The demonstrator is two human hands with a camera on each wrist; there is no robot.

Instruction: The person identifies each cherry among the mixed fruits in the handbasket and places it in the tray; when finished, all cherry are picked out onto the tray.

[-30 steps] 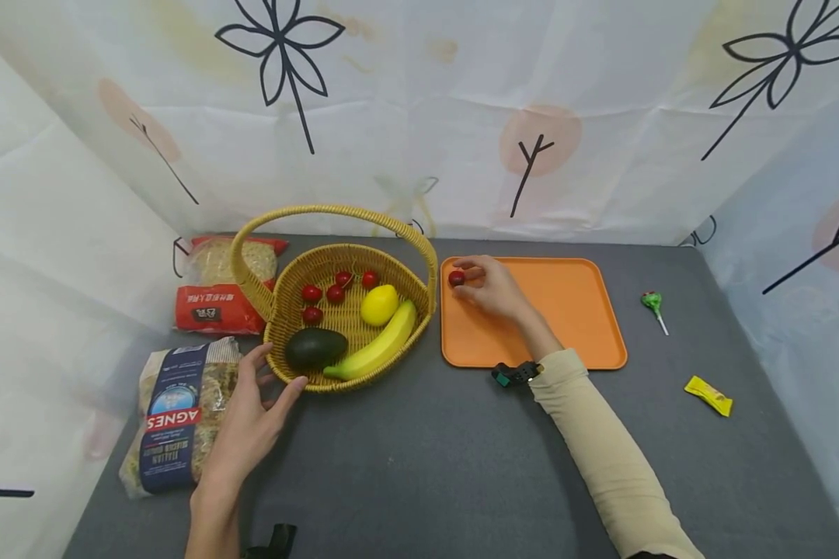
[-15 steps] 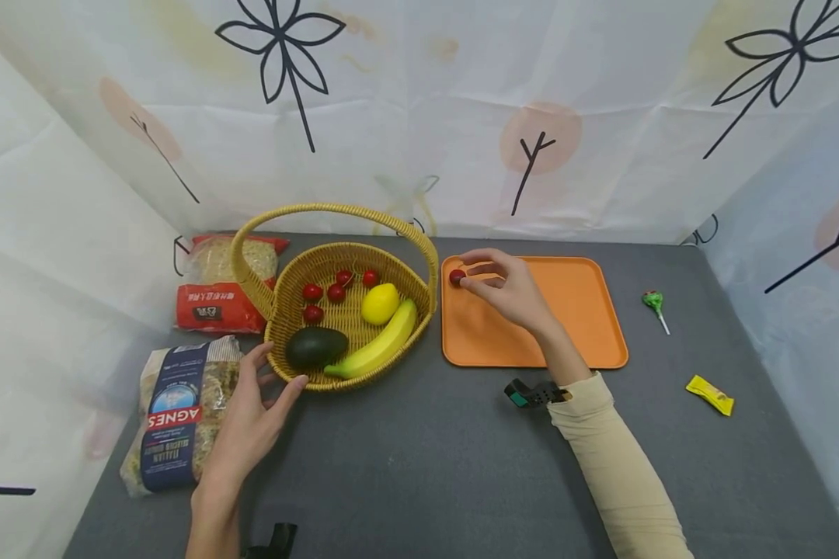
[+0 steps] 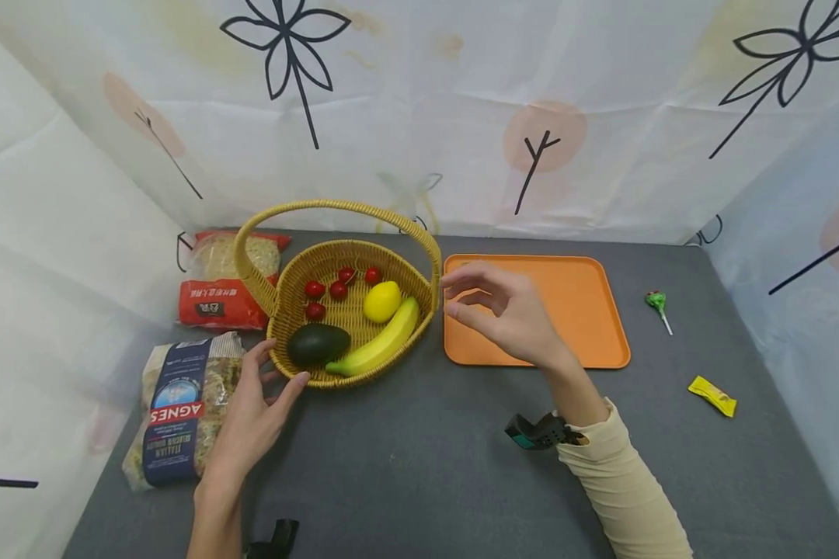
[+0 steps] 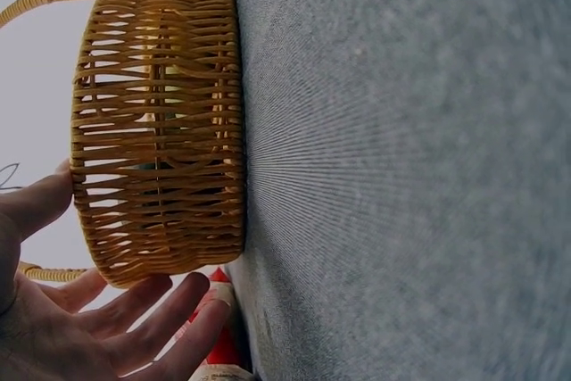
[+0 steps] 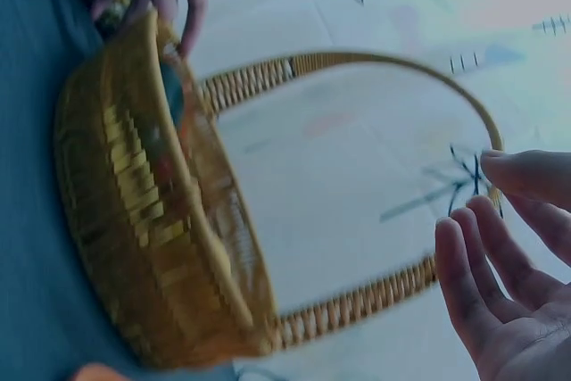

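Observation:
The yellow wicker basket [image 3: 353,244], its tall handle upright, holds several red cherries [image 3: 338,290], a lemon [image 3: 381,302], a banana [image 3: 377,341] and a dark avocado [image 3: 318,345]. My left hand [image 3: 252,415] rests at the basket's near left side; in the left wrist view its thumb touches the rim and its straight fingers lie along the wicker wall. Over the left part of the orange tray [image 3: 573,310] hovers my right hand [image 3: 506,314], fingers loosely bent and apart from the thumb. Nothing shows between them in the right wrist view. The tray's left back corner is partly covered by this hand.
Left of the basket lie a red food bag [image 3: 221,301] and a blue-labelled AGNES bag [image 3: 176,407]. A green lollipop [image 3: 656,302] and a yellow wrapped candy [image 3: 713,397] lie right of the tray. A printed cloth [image 3: 426,116] hangs behind the table.
My right hand has let go of a cherry at the tray's left back corner and lifted away, its wrist shifting right and nearer; that cherry no longer shows. My left hand stays at the basket.

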